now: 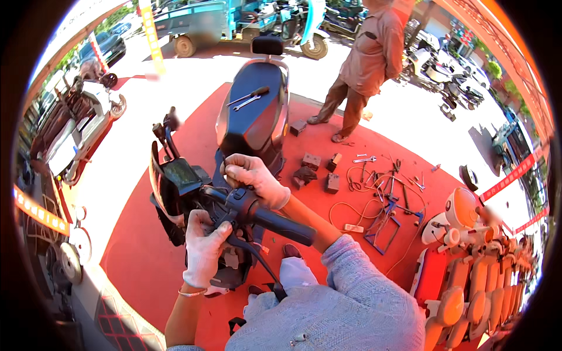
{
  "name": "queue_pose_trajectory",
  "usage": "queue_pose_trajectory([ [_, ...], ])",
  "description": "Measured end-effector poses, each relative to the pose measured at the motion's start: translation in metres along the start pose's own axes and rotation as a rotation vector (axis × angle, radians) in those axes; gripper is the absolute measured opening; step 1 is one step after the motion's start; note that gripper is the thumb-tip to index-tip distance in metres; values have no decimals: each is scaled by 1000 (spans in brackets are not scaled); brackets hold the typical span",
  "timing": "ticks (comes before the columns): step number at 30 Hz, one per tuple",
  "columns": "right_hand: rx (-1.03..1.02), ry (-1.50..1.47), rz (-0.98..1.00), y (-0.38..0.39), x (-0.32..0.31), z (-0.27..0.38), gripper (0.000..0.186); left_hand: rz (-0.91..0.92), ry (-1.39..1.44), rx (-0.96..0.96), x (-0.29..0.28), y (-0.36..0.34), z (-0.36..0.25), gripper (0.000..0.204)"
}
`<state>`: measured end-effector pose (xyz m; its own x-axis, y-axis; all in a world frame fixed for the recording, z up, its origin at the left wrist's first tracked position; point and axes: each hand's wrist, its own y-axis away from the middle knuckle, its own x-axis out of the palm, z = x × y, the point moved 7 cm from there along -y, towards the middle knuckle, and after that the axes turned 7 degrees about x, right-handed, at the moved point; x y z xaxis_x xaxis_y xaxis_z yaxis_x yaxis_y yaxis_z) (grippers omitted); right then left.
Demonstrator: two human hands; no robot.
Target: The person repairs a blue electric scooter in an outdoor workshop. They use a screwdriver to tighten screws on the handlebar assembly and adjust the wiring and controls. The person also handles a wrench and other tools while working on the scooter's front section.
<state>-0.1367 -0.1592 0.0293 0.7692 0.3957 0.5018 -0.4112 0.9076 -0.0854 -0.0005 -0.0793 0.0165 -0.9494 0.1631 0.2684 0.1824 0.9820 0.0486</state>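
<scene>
My left hand (202, 245), in a pale glove, has its curled fingers on the underside of the scooter's black handlebar control (213, 213), below the grip (281, 228). My right hand (254, 178), also gloved, is pinched just above the handlebar, on something small and dark that I cannot make out. The scooter's display (180, 175) is left of both hands, with a black lever (254, 248) angling down to the right. Behind the handlebar stands the seat (252, 117), with a wrench (246, 102) and a long-handled tool (252, 93) lying on it.
A person (369, 64) stands on the red mat (140, 245) beyond the seat. Wrenches (366, 158), dark blocks (310, 161), cables and a blue metal frame (383, 231) lie at the right. Scooters (82, 131) line both sides; a cargo tricycle (205, 23) is behind.
</scene>
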Motion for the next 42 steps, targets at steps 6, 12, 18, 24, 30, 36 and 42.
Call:
queue_pose_trajectory([
  [6,-150,106,-182,8,-15,-1,11,-8,-48,156,4,8,-5,24],
  [12,-196,178,-242,14,-13,7,14,-90,0,213,8,15,-7,32],
  [18,-195,157,-250,12,-11,2,17,-14,-31,275,19,23,-21,65],
  [24,-200,149,-227,10,-13,1,18,156,-170,139,18,11,-20,57],
  [30,-219,153,-229,10,-14,1,17,166,-241,64,14,2,-15,49],
  [36,-220,159,-233,13,-11,6,16,114,-233,39,12,-4,-10,44],
  [42,-214,130,-240,11,-13,4,15,108,-256,40,10,-6,-8,44],
])
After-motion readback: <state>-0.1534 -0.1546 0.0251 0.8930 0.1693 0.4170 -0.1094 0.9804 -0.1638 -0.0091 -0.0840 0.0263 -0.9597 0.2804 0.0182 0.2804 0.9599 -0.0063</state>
